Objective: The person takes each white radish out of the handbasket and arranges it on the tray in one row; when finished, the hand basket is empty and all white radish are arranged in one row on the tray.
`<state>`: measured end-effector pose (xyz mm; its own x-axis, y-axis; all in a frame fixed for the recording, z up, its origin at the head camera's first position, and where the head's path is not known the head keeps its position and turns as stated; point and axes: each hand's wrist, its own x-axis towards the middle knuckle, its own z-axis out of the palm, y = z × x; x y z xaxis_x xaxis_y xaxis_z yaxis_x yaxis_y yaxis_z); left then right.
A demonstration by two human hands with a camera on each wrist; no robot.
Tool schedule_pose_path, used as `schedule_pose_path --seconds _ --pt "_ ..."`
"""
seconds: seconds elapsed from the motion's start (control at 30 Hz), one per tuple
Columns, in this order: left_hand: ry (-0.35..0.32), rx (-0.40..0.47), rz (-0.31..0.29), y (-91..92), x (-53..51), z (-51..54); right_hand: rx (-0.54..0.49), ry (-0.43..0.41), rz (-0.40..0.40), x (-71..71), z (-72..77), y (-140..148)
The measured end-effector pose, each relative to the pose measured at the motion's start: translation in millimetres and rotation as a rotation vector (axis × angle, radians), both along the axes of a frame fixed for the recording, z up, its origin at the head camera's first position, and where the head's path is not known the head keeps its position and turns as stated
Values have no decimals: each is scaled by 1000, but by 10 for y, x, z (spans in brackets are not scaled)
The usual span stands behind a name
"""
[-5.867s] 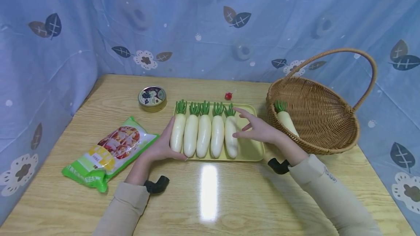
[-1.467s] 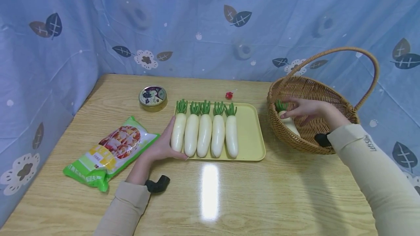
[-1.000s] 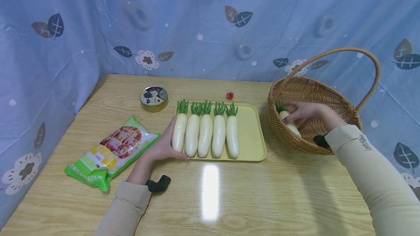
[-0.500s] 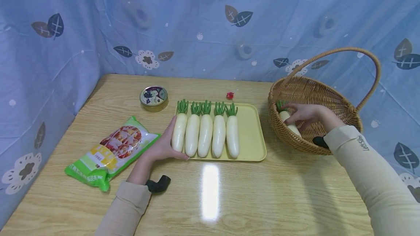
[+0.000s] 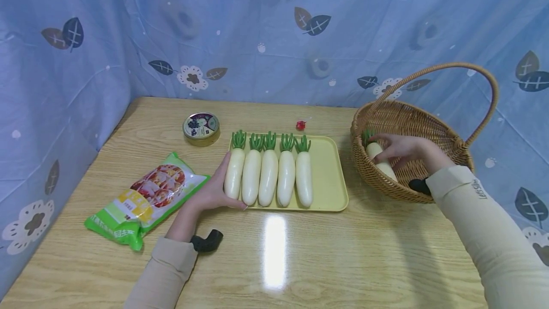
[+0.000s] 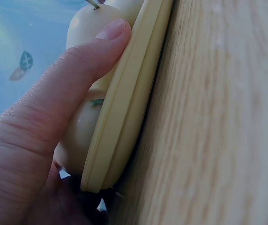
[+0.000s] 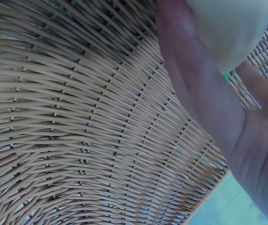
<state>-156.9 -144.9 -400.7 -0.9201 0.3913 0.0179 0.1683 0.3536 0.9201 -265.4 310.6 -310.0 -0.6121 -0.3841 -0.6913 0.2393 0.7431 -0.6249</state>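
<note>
At the near left corner of the yellow tray [image 5: 328, 175], my left hand [image 5: 212, 190] holds the rim. In the left wrist view its thumb [image 6: 78, 65] lies along the tray's edge beside the white radishes. Several white radishes [image 5: 268, 175] with green tops lie side by side on the tray. Inside the wicker basket [image 5: 420, 128], my right hand [image 5: 403, 149] grips another white radish [image 5: 384, 165]. The right wrist view shows that radish [image 7: 234, 28] between thumb and fingers; part of its length is hidden.
A green and white food bag [image 5: 150, 199] lies left of the tray. Behind it stands a round tin [image 5: 200, 128]. A small red item [image 5: 300, 125] sits beyond the tray. The basket's tall handle [image 5: 446, 66] arches over the right side. A blue curtain surrounds the table.
My right hand has moved from the tray's radishes into the basket and now grips the radish there, which has shifted slightly rightward. The left hand stays on the tray.
</note>
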Motion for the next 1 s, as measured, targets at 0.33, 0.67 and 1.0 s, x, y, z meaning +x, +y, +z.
schedule_pose_path --seconds 0.33,0.67,1.0 --pt "22 24 -14 -17 -17 -35 -68 88 -44 17 103 14" --pt "75 45 -34 -22 -43 -60 -112 157 -114 41 205 50" --pt "68 45 -34 -28 -46 -65 -95 241 -133 114 382 87"
